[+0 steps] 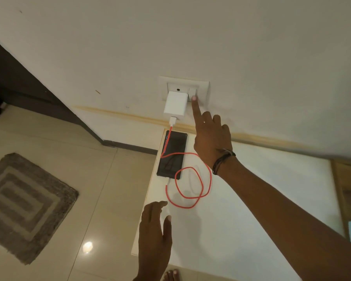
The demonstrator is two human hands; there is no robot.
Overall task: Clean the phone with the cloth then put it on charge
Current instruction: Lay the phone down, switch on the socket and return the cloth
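Head view: the phone point(172, 154) lies flat near the desk point(251, 199) edge by the wall, its red cable point(193, 185) running up to the white charger point(175, 104) in the wall socket point(183, 88). The right hand point(211, 136) holds nothing, index fingertip point(194, 98) at the switch point(192, 91); the left hand point(155, 226) hovers open and empty. A snagged cable loop could drag the phone off the edge; a half-pressed switch would leave it uncharged. No cloth shows.

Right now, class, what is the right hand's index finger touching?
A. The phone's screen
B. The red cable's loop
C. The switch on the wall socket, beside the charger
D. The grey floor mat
C: the right hand stretches its index fingertip onto the switch beside the white charger; the phone lies untouched below.
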